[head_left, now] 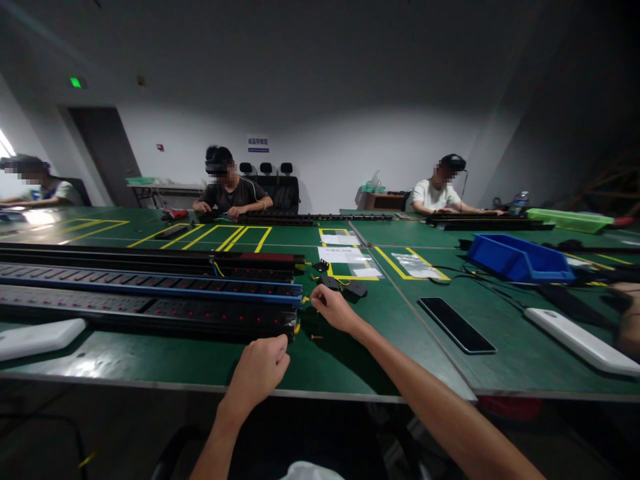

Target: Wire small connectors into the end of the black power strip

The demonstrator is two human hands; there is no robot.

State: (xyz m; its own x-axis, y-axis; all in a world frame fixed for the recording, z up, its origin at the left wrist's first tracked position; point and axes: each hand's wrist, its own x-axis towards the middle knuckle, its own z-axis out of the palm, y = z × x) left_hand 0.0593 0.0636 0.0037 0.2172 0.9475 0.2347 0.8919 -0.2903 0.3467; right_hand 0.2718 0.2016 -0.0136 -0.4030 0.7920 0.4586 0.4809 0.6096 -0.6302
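Long black power strips (200, 312) with rows of sockets and red dots lie side by side on the left of the green table; one has a blue edge (240, 288). My left hand (260, 370) is curled closed at the near corner of the front strip's right end, its fingertips hidden. Beyond that end, my right hand (330, 307) pinches thumb and fingers together beside small yellow pieces at the strip ends. What it holds is too small to make out. A small yellowish piece (317, 337) lies on the table between my hands. Black end parts (355, 288) sit just behind my right hand.
A dark phone (456, 325), a white device (583, 340) and a blue bin (520, 258) are on the right. Another white device (43, 338) lies front left. Papers (343, 255) lie within yellow tape. Several people sit across the table; a person's arm (630, 313) shows far right.
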